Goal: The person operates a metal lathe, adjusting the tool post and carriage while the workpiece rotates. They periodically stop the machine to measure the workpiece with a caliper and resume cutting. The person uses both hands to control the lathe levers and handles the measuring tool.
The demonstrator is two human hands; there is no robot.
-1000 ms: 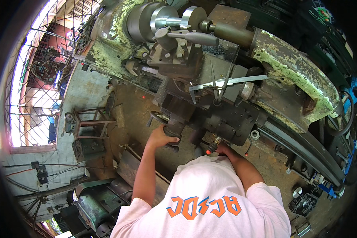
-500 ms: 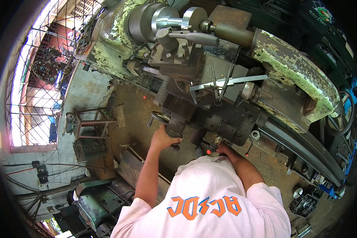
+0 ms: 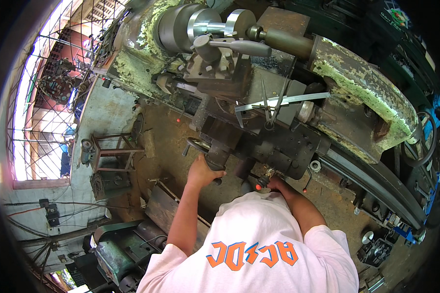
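My left hand (image 3: 200, 173) is closed round the near rim of a handwheel (image 3: 192, 142) on the lathe carriage, thumb stretched to the right. By the carriage's front, my right hand (image 3: 275, 183) is beside a lever with a red knob (image 3: 259, 187); my body and arm hide most of its fingers. A shiny stepped metal workpiece (image 3: 208, 28) sits between the chuck (image 3: 173, 29) and the tailstock centre (image 3: 253, 32). In front of it stands the tool post (image 3: 215, 68) with its clamping handle (image 3: 242, 47). Calipers (image 3: 291, 100) and a pair of dividers (image 3: 266, 105) lie on the carriage top.
The tailstock (image 3: 362, 88), its paint flaking, fills the right side, with the lathe bed (image 3: 376, 178) running below it. A metal stand (image 3: 115, 151) and a green machine (image 3: 115, 256) are to the left. A barred window (image 3: 41, 97) opens at far left.
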